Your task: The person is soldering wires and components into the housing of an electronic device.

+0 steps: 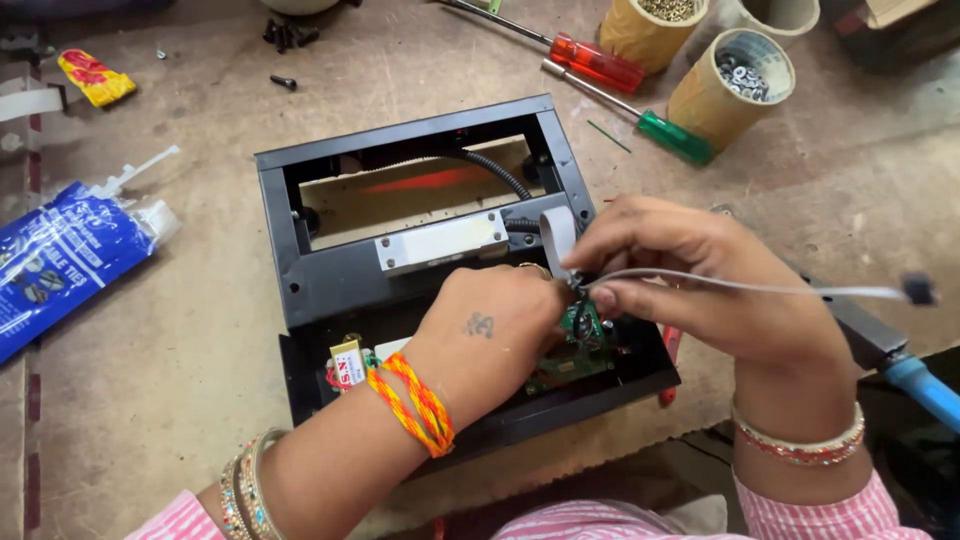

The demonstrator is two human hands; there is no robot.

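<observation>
Black casing [330, 270] — one, open-topped, flat on the worn wooden bench [200, 380] so its insides face up within reach of both hands.
Green circuit board [575, 345] — one, seated in the near compartment of the casing, partly hidden by the hands.
Grey flat cable [760, 289] — one, running right from the board to a small dark plug [920, 289] hanging free over the bench edge.
Left hand [490, 335] — curled over the board, fingers closed at the cable's board end, apparently steadying it; what exactly they pinch cannot be told.
Right hand [680, 270] — fingertips pinched on the cable just above the board, the rest trailing out past the thumb.
Metal bar [442, 241] — one, across the casing's middle.
Screwdrivers — two, red-handled [597, 61] and green-handled [676, 137], side by side beyond the casing.
Cardboard tubes — three, upright to hold small hardware; one [730, 85] shows washers, one [652, 30] screws
</observation>
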